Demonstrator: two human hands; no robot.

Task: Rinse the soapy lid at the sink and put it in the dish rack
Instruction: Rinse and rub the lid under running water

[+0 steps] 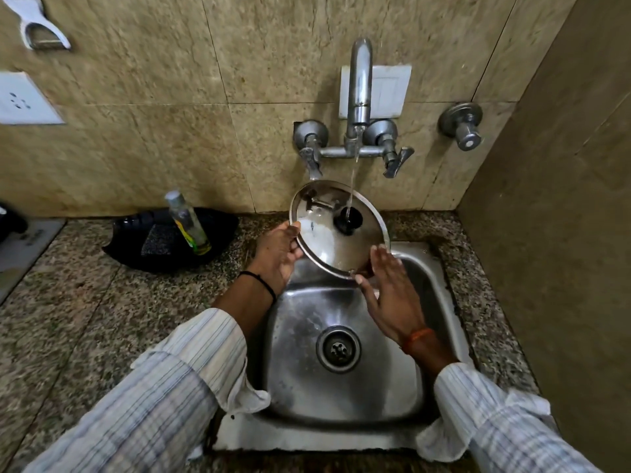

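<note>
Left hand (278, 249) grips lid (336, 230) rim; right hand (392, 295) flat, fingers straight against opposite edge, over sink (345, 401).

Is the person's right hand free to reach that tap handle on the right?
Probably yes: the right hand lies open against the lid, which the left hand grips, and nothing stands between it and the right tap handle.

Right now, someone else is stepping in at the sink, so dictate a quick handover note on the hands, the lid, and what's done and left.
Left hand grips the steel lid by its left rim, tilted over the sink.
Right hand is open, fingers straight, thumb at the lid's lower edge.
The tap is running; the stream lands on the black knob.
Done: rinsing under way.
Left: finish rinsing, close the tap, put the lid in the dish rack, which is not in view.
</note>
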